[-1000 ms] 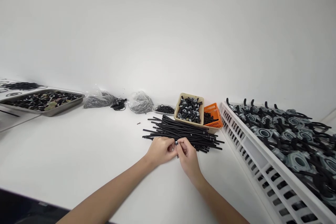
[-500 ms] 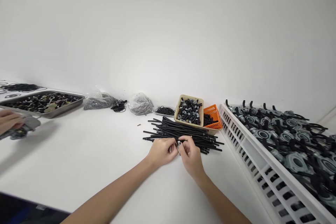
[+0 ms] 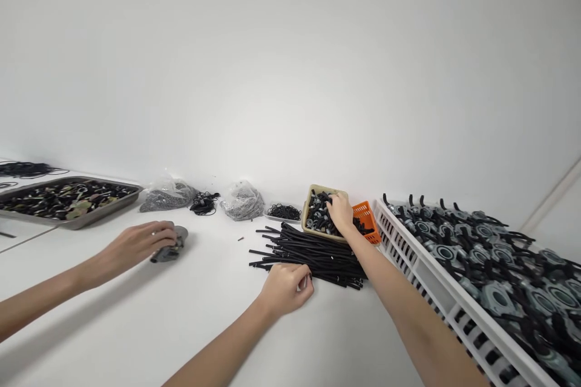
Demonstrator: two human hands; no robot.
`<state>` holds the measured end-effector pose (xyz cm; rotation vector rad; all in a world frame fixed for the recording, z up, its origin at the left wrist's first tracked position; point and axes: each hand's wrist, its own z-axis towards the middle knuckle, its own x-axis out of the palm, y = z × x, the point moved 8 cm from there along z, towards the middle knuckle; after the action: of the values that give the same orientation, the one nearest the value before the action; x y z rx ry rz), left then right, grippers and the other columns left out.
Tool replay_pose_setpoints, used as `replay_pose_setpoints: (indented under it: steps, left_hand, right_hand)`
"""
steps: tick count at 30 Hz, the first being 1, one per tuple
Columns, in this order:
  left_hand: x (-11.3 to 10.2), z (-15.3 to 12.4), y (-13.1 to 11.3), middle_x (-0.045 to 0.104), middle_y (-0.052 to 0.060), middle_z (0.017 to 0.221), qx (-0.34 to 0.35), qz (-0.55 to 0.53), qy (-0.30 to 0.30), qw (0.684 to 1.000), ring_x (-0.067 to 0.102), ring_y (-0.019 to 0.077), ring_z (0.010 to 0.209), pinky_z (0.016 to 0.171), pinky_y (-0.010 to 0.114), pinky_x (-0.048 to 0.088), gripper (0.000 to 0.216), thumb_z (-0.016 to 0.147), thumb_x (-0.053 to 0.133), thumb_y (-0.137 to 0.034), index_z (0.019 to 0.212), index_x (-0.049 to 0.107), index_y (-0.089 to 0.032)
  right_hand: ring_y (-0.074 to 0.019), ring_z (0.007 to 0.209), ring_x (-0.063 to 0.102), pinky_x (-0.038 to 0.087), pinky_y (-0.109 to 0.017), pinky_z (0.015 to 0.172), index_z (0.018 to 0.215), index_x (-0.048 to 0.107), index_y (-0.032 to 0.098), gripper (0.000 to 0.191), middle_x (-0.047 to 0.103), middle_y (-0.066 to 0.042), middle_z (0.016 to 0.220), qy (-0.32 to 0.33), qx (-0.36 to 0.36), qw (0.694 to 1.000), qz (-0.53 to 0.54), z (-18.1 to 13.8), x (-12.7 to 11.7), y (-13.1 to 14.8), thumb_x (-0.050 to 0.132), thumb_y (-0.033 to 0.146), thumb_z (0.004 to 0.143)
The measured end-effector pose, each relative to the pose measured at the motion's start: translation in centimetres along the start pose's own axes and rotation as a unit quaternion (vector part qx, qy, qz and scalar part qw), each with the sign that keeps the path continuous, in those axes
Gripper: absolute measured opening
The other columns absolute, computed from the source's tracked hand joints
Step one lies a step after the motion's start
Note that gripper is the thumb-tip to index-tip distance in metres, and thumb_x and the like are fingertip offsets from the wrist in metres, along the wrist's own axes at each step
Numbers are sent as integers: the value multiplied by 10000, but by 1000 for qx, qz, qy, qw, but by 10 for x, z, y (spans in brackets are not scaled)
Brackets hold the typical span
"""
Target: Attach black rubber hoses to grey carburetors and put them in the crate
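Note:
My left hand (image 3: 288, 288) is closed in a pinch at the near edge of a pile of black rubber tubes (image 3: 313, 253). A small dark bit shows at its fingertips, too small to name. Up at the tan bin (image 3: 310, 227), my right hand (image 3: 341, 212) reaches over the rim with its fingers bent down among small black and silver fittings (image 3: 319, 208). Its fingertips are hidden there, so whether they grip a fitting does not show.
A co-worker's hand (image 3: 140, 246) holds a grey metal part (image 3: 173, 245) at left. Behind stand a metal tray (image 3: 77, 225), clear bags (image 3: 243, 201) and small black rings (image 3: 284, 212). An orange basket (image 3: 374, 234) adjoins the bin. A white crate (image 3: 436, 287) of metal castings lines the right.
My right hand has left my left hand and moved up and forward into the tan bin. The co-worker's hand has brought the grey metal part rightward, closer to me.

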<state>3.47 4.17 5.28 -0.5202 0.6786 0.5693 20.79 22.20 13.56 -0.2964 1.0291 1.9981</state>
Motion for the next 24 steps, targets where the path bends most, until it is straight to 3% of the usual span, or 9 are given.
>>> replay_pose_setpoints:
  steps: [4,9,13,17,21,24]
  left_hand:
    - [3,0,2,610,8,600,-2,-10,28,1000,597,197,552,523,344,387,159,804,431,-129,707,460,-252]
    - [6,1,2,601,10,552,-3,-18,-7,1000,576,190,500,484,332,360,129,748,480,-136,681,480,-247]
    - [5,1,4,579,-8,530,0,-17,-25,1000,546,145,479,485,282,326,134,739,485,-124,651,501,-223]
    - [0,3,4,583,-24,536,-4,-10,-33,999,522,108,476,498,245,308,134,748,482,-117,655,522,-204]
    - [-9,7,-3,608,-17,573,-12,20,-11,1000,536,108,510,525,230,325,126,777,473,-145,687,542,-200]
    - [-34,3,9,640,-7,631,-80,61,34,994,564,122,557,555,233,338,171,840,449,-211,686,523,-206]
  right_hand:
    - [-236,895,588,439,-360,846,821,662,180,109,633,-105,982,-61,-1,996,70,4,-14,-8,586,234,766]
    - [-177,695,598,478,-309,677,1020,578,164,327,657,-58,839,-126,51,973,185,-21,-49,-25,563,402,796]
    - [-110,525,510,419,-242,515,1145,565,181,490,652,7,734,-108,131,915,365,-73,-63,-40,668,423,732]
    - [-86,496,475,382,-211,455,1003,619,171,498,619,31,657,-54,209,860,463,-127,-54,-52,809,402,605]
    - [-80,442,475,364,-193,402,845,547,193,493,558,72,571,-54,230,866,441,-153,-45,-64,856,439,549]
    - [-74,441,473,352,-187,387,799,515,201,505,562,69,602,-82,224,879,412,-157,-45,-71,847,486,546]
